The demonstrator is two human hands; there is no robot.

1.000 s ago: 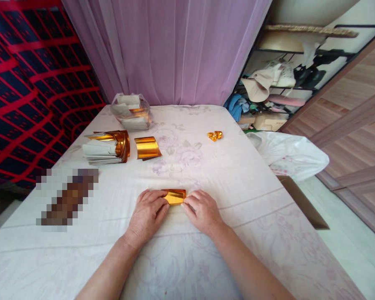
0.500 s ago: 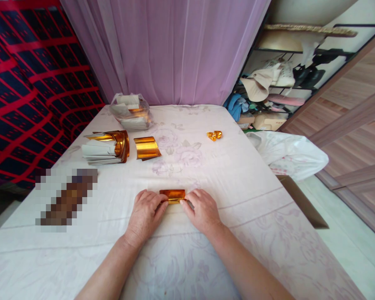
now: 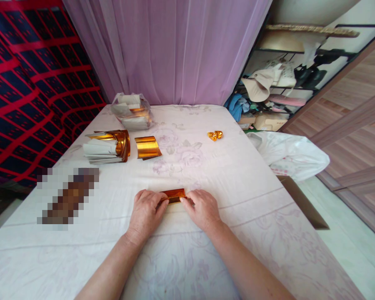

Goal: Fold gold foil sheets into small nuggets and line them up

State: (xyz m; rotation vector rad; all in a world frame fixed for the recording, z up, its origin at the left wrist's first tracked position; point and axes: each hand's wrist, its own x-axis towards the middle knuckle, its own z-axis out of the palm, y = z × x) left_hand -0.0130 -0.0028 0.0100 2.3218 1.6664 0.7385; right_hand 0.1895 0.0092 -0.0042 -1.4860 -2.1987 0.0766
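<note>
A sheet of gold foil paper (image 3: 175,194), with its near edge folded over, lies on the table in front of me. My left hand (image 3: 147,209) pinches its left end between thumb and fingers. At the opposite end, my right hand (image 3: 203,208) grips the paper the same way. Farther off to the left are a small pile of gold foil sheets (image 3: 148,147) and a thick fanned stack of foil paper (image 3: 106,148), gold on one side and pale on the other. Two small folded gold pieces (image 3: 215,135) sit at the back right.
A clear plastic bag (image 3: 133,111) of more foil paper stands at the back left of the cloth-covered table (image 3: 187,258). A blurred-out object (image 3: 69,198) lies at left. Beyond the right edge are a white plastic bag (image 3: 296,154) and a loaded shelf rack (image 3: 278,87).
The paper's near fold has risen and turned farther over, and the sheet now sits slightly tilted. Both hands keep their hold on its ends, almost in the same spot.
</note>
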